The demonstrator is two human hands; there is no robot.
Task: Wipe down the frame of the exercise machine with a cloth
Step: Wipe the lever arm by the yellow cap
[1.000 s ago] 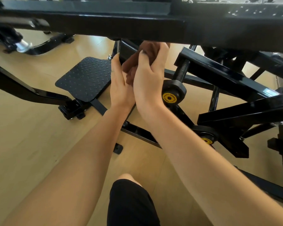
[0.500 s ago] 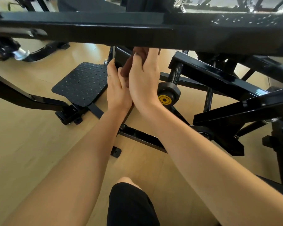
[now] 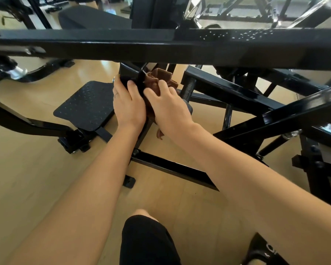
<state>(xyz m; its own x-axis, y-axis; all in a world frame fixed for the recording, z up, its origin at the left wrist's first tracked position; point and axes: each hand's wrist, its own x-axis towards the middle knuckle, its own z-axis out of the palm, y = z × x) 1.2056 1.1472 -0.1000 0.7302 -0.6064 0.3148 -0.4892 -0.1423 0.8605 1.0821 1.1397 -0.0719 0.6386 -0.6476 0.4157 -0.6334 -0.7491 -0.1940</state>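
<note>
Both bare hands reach in under the wide black crossbeam [image 3: 161,48] that runs across the upper part of the head view, meeting at a black upright post [image 3: 131,77] of the exercise machine frame. The left hand [image 3: 128,106] lies against the near face of that post, fingers wrapped onto it and the thumb laid up along its edge, so its grip is closed on the post itself. The right hand [image 3: 168,108] sits just beside it, touching it, with its grip closed on a bunched brown cloth [image 3: 158,80] that it presses against the right side of the post. The cloth bulges above the fingertips and a small tail of it hangs below the wrist. To the left of the hands a black tread-pattern footplate [image 3: 86,104] sits low over the pale wooden floor [image 3: 27,178]. To the right, a threaded rod [image 3: 188,88] drops from a slanted black bar [image 3: 227,90], partly hidden behind the right hand. A knee in black shorts [image 3: 147,240] shows at the lower edge.
</note>
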